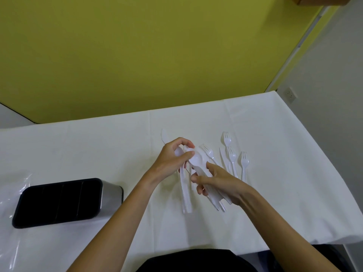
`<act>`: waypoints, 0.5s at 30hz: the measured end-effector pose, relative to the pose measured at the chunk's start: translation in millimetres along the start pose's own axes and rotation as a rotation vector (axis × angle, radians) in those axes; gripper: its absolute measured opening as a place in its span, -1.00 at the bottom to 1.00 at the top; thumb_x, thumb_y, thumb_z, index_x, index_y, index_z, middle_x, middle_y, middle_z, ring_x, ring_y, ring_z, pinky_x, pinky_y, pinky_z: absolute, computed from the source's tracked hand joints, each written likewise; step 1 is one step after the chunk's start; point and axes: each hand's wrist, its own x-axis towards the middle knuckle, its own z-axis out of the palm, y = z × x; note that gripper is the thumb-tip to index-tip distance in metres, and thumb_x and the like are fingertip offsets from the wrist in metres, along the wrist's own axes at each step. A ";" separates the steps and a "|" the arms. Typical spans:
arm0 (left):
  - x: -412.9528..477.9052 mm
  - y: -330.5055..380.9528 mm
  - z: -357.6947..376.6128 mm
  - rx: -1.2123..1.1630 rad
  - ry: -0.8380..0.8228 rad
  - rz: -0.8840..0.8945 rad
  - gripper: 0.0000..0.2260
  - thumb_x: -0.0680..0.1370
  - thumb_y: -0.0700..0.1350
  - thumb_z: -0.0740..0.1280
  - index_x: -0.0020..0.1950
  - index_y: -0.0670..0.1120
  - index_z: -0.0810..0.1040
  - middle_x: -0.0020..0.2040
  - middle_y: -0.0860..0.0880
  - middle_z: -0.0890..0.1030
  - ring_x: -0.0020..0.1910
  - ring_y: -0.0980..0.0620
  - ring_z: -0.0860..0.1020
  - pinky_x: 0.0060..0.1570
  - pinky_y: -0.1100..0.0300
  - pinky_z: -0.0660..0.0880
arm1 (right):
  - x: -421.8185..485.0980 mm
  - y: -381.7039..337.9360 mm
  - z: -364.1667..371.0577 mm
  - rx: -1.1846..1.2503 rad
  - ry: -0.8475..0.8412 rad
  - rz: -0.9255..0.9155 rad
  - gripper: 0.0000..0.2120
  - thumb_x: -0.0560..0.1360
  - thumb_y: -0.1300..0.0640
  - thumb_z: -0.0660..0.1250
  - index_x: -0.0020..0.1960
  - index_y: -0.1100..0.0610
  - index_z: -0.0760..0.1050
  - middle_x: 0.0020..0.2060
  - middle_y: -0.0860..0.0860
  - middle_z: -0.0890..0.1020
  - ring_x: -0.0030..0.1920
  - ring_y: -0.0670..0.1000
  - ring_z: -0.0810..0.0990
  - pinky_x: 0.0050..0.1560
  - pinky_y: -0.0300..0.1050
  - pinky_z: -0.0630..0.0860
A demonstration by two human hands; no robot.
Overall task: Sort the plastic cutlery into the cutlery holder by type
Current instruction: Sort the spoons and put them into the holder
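Right hand (222, 184) curls its fingers round bundled spoons (197, 159); left hand (170, 160) pinches one bowl.

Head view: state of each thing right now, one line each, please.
Cutlery holder: upright on the table, no cutlery visible in its slots.
Spoons: bunched, off the table, held by both hands.
Left hand: pinches the spoon bowls.
Right hand: grips the spoon handles.
Forks: lying loose on the table, unsorted.
Knife: flat on the table, partly behind the left hand.
Plastic bag: crumpled beside the holder.
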 end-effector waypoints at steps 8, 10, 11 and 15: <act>2.6 -3.4 3.3 -0.058 0.015 -0.009 -0.75 0.59 -0.15 0.25 0.26 0.03 0.48 0.09 0.11 0.56 -0.45 0.18 0.46 -0.37 0.29 0.47 | 9.5 -1.7 11.6 -0.249 0.149 -0.148 -0.75 0.59 0.09 0.23 -0.25 0.07 0.33 -0.49 -0.12 0.30 -0.50 -0.12 0.25 -0.42 -0.28 0.25; 3.9 -3.2 5.6 -0.032 0.062 -0.012 -0.78 0.59 -0.06 0.27 0.23 0.02 0.51 0.03 0.11 0.56 -0.40 0.18 0.49 -0.38 0.33 0.46 | 11.4 -2.1 15.7 -0.306 0.241 -0.230 -0.71 0.60 0.08 0.23 -0.29 0.00 0.30 -0.56 -0.16 0.31 -0.55 -0.15 0.28 -0.41 -0.35 0.22; 4.5 -3.4 7.1 -0.028 0.098 -0.003 -0.80 0.59 -0.03 0.28 0.19 0.00 0.53 0.02 0.11 0.56 -0.37 0.17 0.50 -0.38 0.34 0.45 | 11.2 -3.6 17.1 -0.318 0.271 -0.256 -0.71 0.60 0.08 0.22 -0.29 -0.06 0.30 -0.59 -0.18 0.33 -0.56 -0.17 0.31 -0.43 -0.39 0.23; 5.6 -5.0 10.3 -0.064 0.216 0.012 -0.88 0.57 -0.09 0.31 0.07 -0.07 0.58 -0.04 0.12 0.59 -0.34 0.12 0.48 -0.40 0.33 0.43 | 9.8 -6.0 20.0 -0.134 0.214 -0.263 -0.81 0.64 0.04 0.11 -0.12 0.00 0.41 -0.46 -0.07 0.23 -0.46 -0.10 0.17 -0.41 -0.27 0.16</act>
